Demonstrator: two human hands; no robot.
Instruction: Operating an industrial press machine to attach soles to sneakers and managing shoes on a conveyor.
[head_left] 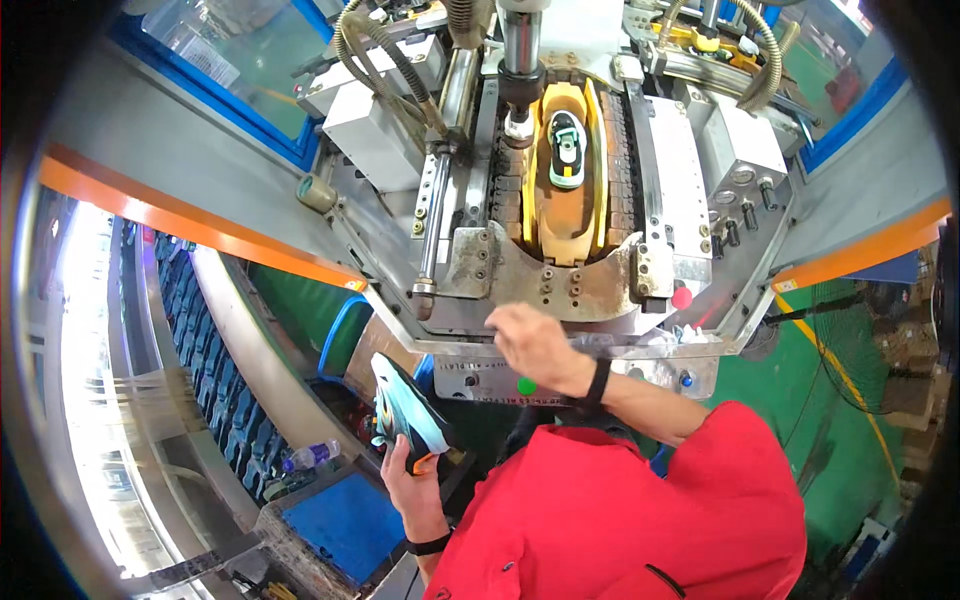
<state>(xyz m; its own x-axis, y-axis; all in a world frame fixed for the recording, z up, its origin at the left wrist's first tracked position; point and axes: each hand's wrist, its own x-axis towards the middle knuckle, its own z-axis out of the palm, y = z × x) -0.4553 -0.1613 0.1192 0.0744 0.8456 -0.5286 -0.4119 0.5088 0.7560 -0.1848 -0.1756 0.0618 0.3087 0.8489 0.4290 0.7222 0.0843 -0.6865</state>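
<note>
My left hand [412, 488] grips a sneaker [408, 405] in pale teal, white and black with orange at one end. It holds the shoe to the left of my body, tilted toe up, beside the machine's front. My right hand [538, 348] hovers over the machine's front edge with its fingers curled in, and no object shows in it. Beyond it, a second sneaker [567, 150], black and teal, sits upright in a yellow-brown mould bed [562, 215] between two yellow side pads. A vertical metal press rod [521, 70] comes down beside that shoe.
A curved metal plate [545, 290] fronts the mould bed. A button panel [600, 382] with a green button lies below it. Left are a slanted metal cylinder [435, 220], a conveyor [215, 340], a plastic bottle [312, 456] and a blue-topped stand [345, 525]. Gauges and valves [740, 190] stand right.
</note>
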